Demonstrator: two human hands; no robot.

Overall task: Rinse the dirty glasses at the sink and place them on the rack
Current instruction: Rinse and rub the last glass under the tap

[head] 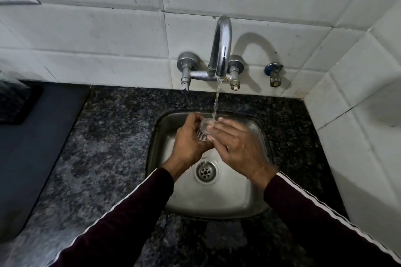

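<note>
A small clear ribbed glass (204, 129) is held over the steel sink (234, 197), tilted with its mouth up toward the running water. My left hand (188, 138) grips it from the left and below. My right hand (236, 147) lies against its right side, fingers stretched flat across the glass. A thin stream falls from the chrome tap (221, 50) into the glass mouth. Much of the glass is hidden by my fingers.
The sink is set in a dark speckled granite counter (104, 147). A grey mat (32, 147) lies at the left, with a dark object (15, 102) on its far end. White tiled walls stand behind and to the right. A small blue-handled valve (274, 73) sticks out right of the tap.
</note>
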